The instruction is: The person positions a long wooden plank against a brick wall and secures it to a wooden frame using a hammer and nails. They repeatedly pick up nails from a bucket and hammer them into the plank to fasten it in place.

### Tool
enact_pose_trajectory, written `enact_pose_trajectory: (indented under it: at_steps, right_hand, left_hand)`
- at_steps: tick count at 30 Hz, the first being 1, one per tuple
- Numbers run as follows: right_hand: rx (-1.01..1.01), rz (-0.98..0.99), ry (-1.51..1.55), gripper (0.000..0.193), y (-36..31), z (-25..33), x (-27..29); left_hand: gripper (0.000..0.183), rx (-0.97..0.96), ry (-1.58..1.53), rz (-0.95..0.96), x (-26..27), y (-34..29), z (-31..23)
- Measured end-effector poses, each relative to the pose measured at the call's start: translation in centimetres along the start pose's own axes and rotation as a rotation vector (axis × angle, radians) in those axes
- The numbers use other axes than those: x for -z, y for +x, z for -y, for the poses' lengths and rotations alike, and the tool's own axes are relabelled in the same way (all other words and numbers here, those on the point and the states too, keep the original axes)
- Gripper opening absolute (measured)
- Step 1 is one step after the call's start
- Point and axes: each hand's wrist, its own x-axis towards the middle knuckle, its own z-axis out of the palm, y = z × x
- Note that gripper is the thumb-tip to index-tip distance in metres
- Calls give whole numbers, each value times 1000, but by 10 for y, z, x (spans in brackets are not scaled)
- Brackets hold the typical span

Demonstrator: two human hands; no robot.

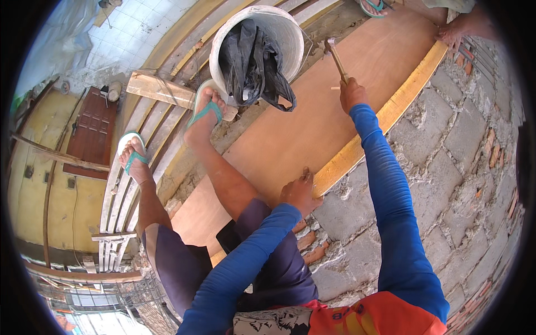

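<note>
So the right hand (353,94) was clenched round the handle of a hammer (335,56), raised with its head up above the plywood sheet (312,128), arm stretched out in a blue sleeve, which looked like a grip suited to swinging down. Left hand (300,192) was pressed down at the near edge of the plywood, right where it met the yellow wooden strip (385,120), fingers curled; it seemed to pin the sheet or pinch something small like a nail, but I could not tell which, too small to see. That strip ran along the top of the block wall (446,167), and the plywood lay beside it touching it, so the strip served as an edge to fix the sheet against. A short pale sliver, maybe a nail or a splinter, lay on the plywood just left of the right hand, unclear

Person sat perched up high, legs bent forward, both feet in green flip-flops: right foot (205,111) braced on a loose plank (162,89) beside the bucket (257,50), left foot (133,156) resting on the curved wooden beams (125,190) further left, probably for balance. White bucket stood at the far edge of the plywood, with a black plastic bag (254,61) stuffed in it, within reach of the legs. Another person's hand (452,36) rested on the far end of the strip, top right, likely steadying it, and a sandalled foot (371,6) showed near the top rim. Brown door (92,131) in a yellow wall lay far below on the left
</note>
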Motion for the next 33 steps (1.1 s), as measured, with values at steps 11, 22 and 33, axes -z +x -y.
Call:
enact_pose_trajectory:
  at_steps: [11, 22, 33]
  right_hand:
    - [324, -690, 373, 34, 3, 56, 102]
    - [584, -982, 397, 32, -4, 108, 239]
    - [112, -100, 134, 34, 5, 48, 74]
  left_hand:
    - [98, 14, -8, 36, 9, -3, -4]
    - [88, -6, -14, 13, 2, 2, 0]
    - [87, 8, 8, 19, 12, -3, -9]
